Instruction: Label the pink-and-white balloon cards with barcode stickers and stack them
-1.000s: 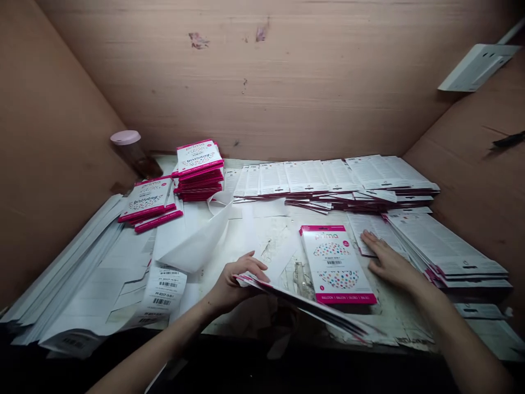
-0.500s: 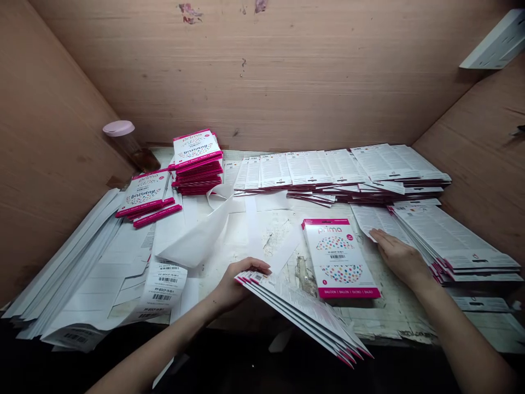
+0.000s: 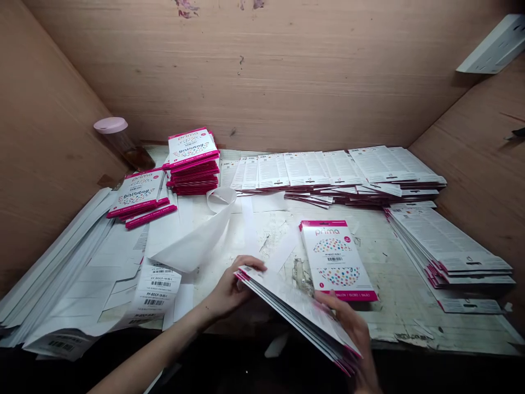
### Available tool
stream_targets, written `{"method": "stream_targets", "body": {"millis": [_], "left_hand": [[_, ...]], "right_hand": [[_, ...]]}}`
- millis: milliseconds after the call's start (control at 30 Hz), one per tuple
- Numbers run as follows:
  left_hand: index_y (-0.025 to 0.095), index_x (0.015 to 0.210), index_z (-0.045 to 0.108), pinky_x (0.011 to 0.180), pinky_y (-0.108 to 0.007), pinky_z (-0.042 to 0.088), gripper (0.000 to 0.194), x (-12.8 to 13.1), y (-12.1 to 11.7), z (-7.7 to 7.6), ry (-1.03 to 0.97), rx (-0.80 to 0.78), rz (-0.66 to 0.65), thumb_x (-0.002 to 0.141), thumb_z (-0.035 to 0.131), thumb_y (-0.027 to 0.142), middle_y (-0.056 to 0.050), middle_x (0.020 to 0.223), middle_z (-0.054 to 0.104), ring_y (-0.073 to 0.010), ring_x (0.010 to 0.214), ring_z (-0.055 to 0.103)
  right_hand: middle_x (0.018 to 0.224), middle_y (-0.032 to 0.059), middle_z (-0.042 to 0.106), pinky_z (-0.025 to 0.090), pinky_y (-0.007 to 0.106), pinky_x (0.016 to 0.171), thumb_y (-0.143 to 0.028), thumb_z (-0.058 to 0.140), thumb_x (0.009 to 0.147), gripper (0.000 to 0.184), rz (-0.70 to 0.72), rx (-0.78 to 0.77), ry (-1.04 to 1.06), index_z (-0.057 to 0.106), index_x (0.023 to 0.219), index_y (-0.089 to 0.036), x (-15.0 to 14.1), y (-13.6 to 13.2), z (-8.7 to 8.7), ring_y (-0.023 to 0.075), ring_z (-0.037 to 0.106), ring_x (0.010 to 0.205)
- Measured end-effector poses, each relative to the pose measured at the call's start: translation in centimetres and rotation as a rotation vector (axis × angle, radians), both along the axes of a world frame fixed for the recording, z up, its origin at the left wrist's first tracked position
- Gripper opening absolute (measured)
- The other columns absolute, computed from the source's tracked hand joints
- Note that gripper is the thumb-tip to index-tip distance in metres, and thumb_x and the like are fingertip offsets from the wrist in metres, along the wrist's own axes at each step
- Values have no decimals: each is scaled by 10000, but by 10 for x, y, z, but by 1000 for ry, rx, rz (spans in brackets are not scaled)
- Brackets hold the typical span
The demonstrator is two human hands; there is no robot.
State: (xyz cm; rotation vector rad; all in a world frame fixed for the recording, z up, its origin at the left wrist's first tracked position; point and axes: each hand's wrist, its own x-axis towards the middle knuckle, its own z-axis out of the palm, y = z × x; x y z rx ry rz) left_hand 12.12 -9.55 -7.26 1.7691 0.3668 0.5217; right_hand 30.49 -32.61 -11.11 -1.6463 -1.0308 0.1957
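My left hand [image 3: 240, 284] is closed around the upper left end of a small stack of balloon packets [image 3: 293, 306], held tilted over the table's front edge with the printed backs up. My right hand [image 3: 353, 334] grips the other end of that stack, its thumb on top and the other fingers mostly hidden behind. Just behind the right hand lies a pile of balloon packets face up [image 3: 336, 260], white with pink bands, colourful dots and a barcode label. A strip of barcode labels [image 3: 158, 290] hangs over the table edge left of my left hand.
Face-down packets are spread along the back [image 3: 305, 169] and piled at the right [image 3: 451, 241]. Pink-edged packet stacks [image 3: 192, 164] stand back left, beside a lidded bottle [image 3: 127, 145]. Curled backing paper [image 3: 205, 230] and long white sheets [image 3: 53, 257] lie at the left. Wooden panels [image 3: 270, 76] surround the table.
My right hand has come from the right side of the table to the held stack, with the single packet it was touching now gone from there. My left hand keeps its hold.
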Motion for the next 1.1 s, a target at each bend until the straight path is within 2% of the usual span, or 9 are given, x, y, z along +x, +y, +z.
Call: {"method": "stream_targets", "body": {"millis": [133, 333, 567, 633, 733, 800, 867, 967, 1100], "left_hand": [[223, 1047, 569, 1006, -440, 407, 194, -6, -6, 0, -61, -20, -78, 889, 631, 314, -91, 1049, 589, -270, 1145, 512], [229, 1005, 541, 1115, -470, 289, 123, -10, -13, 20, -81, -37, -18, 920, 589, 304, -64, 1016, 623, -211, 1012, 595], [213, 1095, 515, 996, -407, 447, 232, -22, -2, 12, 89, -122, 56, 954, 499, 397, -103, 1131, 596, -246, 1123, 561], [244, 1332, 397, 1107, -457, 348, 460, -34, 13, 16, 162, -17, 93, 921, 560, 372, -127, 1376, 465, -278, 1317, 432], [301, 1493, 172, 1155, -554, 205, 784, -60, 52, 28, 305, 198, 326, 864, 630, 401, -135, 1602, 51, -350, 1467, 157], [292, 1501, 221, 1144, -609, 126, 843, -84, 85, 34, 459, 357, 472, 811, 681, 443, -111, 1587, -249, -419, 1463, -74], [249, 1502, 264, 1119, -655, 101, 911, -114, 117, 34, 632, 418, 629, 752, 723, 488, -120, 1549, -340, -481, 1420, -155], [183, 1452, 380, 1118, -633, 182, 881, -155, 155, 31, 755, 385, 724, 714, 737, 504, -182, 1608, -105, -500, 1434, -18], [112, 1300, 511, 1037, -494, 427, 551, -164, 164, 38, 549, 483, 807, 860, 549, 443, -208, 1381, 489, -352, 1266, 508]], "right_hand": [[1081, 57, 706, 492, 624, 940, -515, 543, 872, 319, -69, 189, -27, 563, 1146, -355, -29, 3, -34, 323, 670, 1008], [1033, 34, 705, 447, 667, 957, -426, 479, 918, 127, 49, 182, 133, 532, 1033, -412, -21, 10, 6, 320, 657, 995], [1038, 26, 708, 487, 600, 965, -331, 590, 857, 169, 171, -14, 185, 584, 1017, -384, -5, 34, 20, 317, 654, 1033], [1018, 23, 718, 553, 550, 888, -331, 619, 840, 222, 110, -26, 243, 594, 1055, -381, 4, 42, 32, 309, 680, 982], [1063, 53, 724, 591, 485, 847, -379, 658, 819, 297, 9, -26, 412, 587, 1101, -320, 25, 64, 61, 299, 688, 995], [1140, 87, 704, 576, 458, 892, -406, 684, 800, 380, 46, -35, 508, 575, 1139, -272, 38, 83, 79, 301, 663, 1070], [1169, 104, 693, 586, 450, 863, -425, 693, 791, 439, 143, -83, 593, 559, 1170, -250, 45, 104, 89, 304, 664, 1071], [1105, 110, 719, 614, 460, 729, -422, 726, 756, 476, 312, -243, 740, 548, 1153, -230, 41, 134, 84, 308, 710, 937], [975, 92, 747, 608, 430, 721, -328, 728, 717, 422, 419, -418, 748, 543, 1077, -208, 21, 174, 59, 277, 725, 862]]}}
